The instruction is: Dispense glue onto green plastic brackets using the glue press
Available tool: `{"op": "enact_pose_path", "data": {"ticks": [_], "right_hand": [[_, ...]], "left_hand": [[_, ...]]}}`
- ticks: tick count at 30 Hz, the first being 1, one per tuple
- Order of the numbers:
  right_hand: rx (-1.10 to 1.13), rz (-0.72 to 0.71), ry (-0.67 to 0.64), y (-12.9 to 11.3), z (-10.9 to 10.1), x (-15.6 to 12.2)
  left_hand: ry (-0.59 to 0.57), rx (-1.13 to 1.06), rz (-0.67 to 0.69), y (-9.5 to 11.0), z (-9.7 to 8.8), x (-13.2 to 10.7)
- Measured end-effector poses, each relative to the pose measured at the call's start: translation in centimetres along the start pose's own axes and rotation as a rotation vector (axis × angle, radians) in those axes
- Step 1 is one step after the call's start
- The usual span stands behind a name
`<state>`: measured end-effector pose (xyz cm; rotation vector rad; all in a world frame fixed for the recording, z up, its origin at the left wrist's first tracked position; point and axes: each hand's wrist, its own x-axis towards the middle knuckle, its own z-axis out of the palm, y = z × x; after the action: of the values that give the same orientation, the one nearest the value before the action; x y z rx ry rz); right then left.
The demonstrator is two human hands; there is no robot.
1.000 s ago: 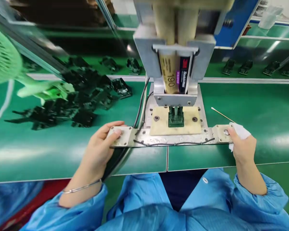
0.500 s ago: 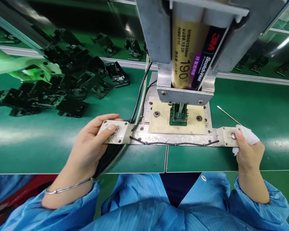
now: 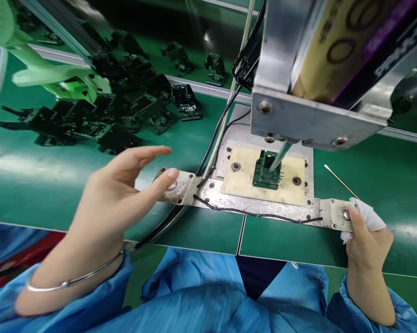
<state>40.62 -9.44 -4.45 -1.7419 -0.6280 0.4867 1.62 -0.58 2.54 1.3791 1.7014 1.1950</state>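
My left hand is spread, its thumb resting on the round button at the left end of a metal fixture plate. My right hand is curled around a white wipe and a cotton swab, its thumb pressing the right-end button. A small dark green part sits in a cream nest block. The nozzle of an adhesive dispenser points into the part from above.
A pile of black plastic parts lies at the left on the green bench mat. A light green fan stand sits behind them. Black cables run from the fixture up to the dispenser. More black parts line a back rail.
The view has moved closer and tilted, so the dispenser looms larger. My left fingers have lifted and spread, leaving only the thumb on the left button. My right thumb stays on its button.
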Motion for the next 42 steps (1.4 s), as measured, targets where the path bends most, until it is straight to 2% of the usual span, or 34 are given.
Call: {"op": "enact_pose_path", "data": {"ticks": [2,5,9,12,14,17,21,23,26,28,30,31,32,34,35,37,39,42], "right_hand": [[-0.017,-0.021,0.004,0.2,-0.1,0.1],[-0.063,-0.051,0.007,0.6,-0.3,0.1],[-0.057,-0.042,0.009,0.9,-0.2,0.1],[-0.057,-0.024,0.003,1.0,-0.1,0.1],[-0.050,-0.025,-0.005,0.9,-0.1,0.1],[-0.041,-0.022,-0.025,0.8,-0.2,0.1],[-0.033,-0.033,-0.040,0.8,-0.1,0.2],[-0.029,-0.030,-0.042,1.0,0.1,0.5],[-0.004,-0.013,-0.016,1.5,0.4,0.8],[-0.022,-0.065,0.068,1.3,0.1,0.3],[-0.114,-0.242,0.129,0.2,-0.8,-1.0],[-0.168,-0.385,0.089,-0.8,-1.3,-1.9],[-0.212,-0.549,-0.007,-2.0,-1.9,-2.9],[-0.243,-0.873,-0.376,-4.9,-2.5,-4.9],[-0.243,-0.991,-0.556,-6.5,-2.6,-5.7],[-0.297,-1.129,-0.831,-9.1,-2.0,-6.9],[-0.386,-1.215,-0.916,-10.8,-1.0,-7.6],[-0.476,-1.268,-0.887,-11.5,0.0,-8.2]], "left_hand": [[-0.069,0.031,0.128,1.8,0.7,0.1],[-0.324,0.068,0.266,3.5,3.0,0.8],[-0.597,0.094,0.181,4.0,7.1,2.3],[-0.708,-0.009,0.127,3.9,9.4,2.9],[-0.742,-0.127,0.119,4.1,10.1,2.9],[-0.750,-0.211,0.073,4.8,10.2,2.6],[-0.751,-0.154,-0.084,5.9,9.8,2.0],[-0.740,-0.121,-0.137,6.1,9.5,1.8],[-0.784,-0.137,-0.226,5.9,9.0,0.8],[-0.807,-0.153,-0.265,5.8,8.3,-0.4],[-0.809,-0.136,-0.218,6.1,7.5,-2.0],[-0.816,-0.115,-0.162,6.4,7.0,-2.9],[-0.826,-0.088,-0.094,6.8,6.6,-3.8],[-0.833,-0.035,0.062,7.8,5.8,-5.3],[-0.824,-0.016,0.137,8.2,5.6,-5.8],[-0.801,-0.002,0.279,8.8,5.3,-6.7],[-0.795,0.011,0.406,9.1,5.1,-7.2],[-0.782,0.027,0.564,8.9,5.0,-7.9]]}}
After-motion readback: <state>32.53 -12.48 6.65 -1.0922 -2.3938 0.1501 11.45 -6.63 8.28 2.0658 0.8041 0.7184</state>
